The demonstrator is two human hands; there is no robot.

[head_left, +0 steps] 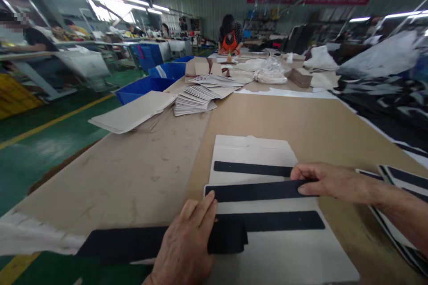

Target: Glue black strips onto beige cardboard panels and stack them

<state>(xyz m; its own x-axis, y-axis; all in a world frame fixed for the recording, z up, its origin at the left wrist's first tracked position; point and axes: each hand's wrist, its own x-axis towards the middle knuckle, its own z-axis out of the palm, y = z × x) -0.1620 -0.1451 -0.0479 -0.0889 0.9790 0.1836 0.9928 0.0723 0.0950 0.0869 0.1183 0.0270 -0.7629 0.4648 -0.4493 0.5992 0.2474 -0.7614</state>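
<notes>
- Left hand — fingertips on dark strip, grip unclear.
- Right hand — clamped on its right end.
- Strip lies left-to-right across pale board.
- Brown worktop; green workshop floor.

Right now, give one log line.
Middle black strip on front white panel | left hand touching left end | right hand touching right end

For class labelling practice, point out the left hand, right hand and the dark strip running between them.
Left hand (pixel 190 239), head view: back of the hand.
Right hand (pixel 329 181), head view: thumb side.
Dark strip (pixel 256 191), head view: middle of its length.
</notes>
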